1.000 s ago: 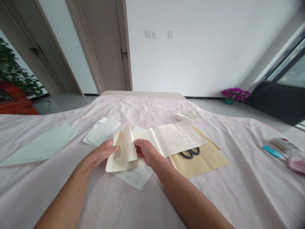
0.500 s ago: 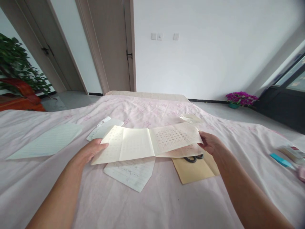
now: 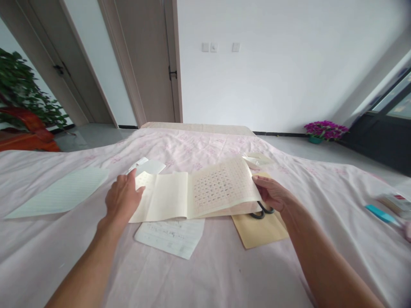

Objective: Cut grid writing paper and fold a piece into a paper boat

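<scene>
A creased cream sheet of paper [image 3: 171,194] with a printed grid of characters on its right half lies spread out across several papers. My right hand [image 3: 271,192] pinches its right edge, lifting that side a little. At the left end, my left hand [image 3: 123,199] has thumb and forefinger apart over the paper's edge; whether it touches is hard to tell. Beneath the sheet, a lined paper with handwriting [image 3: 170,239] sticks out toward me. Black scissor handles [image 3: 257,214] show under the right side, resting on a brown envelope [image 3: 258,235].
A pale lined sheet [image 3: 61,194] lies at left, and white paper pieces [image 3: 150,166] sit beyond my left hand. A small cream envelope [image 3: 258,159] is farther back. On the right are a blue-handled tool [image 3: 379,214] and a clear box [image 3: 396,204]. Pink floral cloth [image 3: 218,278] covers the surface.
The cream sheet has been lowered and shifted left, its printed half now facing up more. My left hand has let go of its grip and spread its fingers; my right hand still holds on.
</scene>
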`<state>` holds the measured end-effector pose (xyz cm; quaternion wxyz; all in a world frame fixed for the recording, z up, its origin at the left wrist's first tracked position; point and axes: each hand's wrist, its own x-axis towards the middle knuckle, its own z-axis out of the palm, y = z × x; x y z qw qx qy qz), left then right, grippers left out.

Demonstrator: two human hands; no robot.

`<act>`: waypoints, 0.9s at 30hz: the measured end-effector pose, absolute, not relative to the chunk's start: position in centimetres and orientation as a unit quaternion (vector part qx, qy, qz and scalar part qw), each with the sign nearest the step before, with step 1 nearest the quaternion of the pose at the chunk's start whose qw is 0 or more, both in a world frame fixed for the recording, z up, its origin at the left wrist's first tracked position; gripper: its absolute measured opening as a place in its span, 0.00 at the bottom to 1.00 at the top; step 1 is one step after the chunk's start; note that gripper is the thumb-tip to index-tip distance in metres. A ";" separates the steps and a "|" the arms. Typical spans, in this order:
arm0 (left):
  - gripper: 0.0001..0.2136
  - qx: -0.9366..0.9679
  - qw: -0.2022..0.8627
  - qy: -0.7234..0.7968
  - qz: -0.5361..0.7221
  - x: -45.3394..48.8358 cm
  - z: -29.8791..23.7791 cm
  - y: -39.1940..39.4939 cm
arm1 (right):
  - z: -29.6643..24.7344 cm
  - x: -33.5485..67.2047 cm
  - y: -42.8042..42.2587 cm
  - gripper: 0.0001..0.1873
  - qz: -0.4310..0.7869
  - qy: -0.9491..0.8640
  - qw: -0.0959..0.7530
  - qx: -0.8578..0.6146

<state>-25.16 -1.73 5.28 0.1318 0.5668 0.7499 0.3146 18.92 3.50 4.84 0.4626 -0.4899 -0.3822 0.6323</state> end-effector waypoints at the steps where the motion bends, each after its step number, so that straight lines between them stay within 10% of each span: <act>1: 0.22 0.588 0.074 0.738 0.323 -23.5 5.6 -1.9 | 5.4 17.9 3.2 0.06 0.642 -0.397 0.454 -0.473; 6: 0.16 0.709 0.078 0.595 0.370 -15.0 6.8 -3.5 | 7.7 12.2 1.8 0.13 0.696 -0.460 0.399 -0.381; 13: 0.30 0.609 0.404 0.494 0.471 -13.0 7.7 -4.8 | 8.6 7.1 2.0 0.15 0.725 -0.460 0.396 -0.326; 27: 0.30 0.635 0.383 0.478 0.472 -14.9 10.9 -4.8 | 9.1 0.3 3.1 0.17 0.748 -0.488 0.345 -0.289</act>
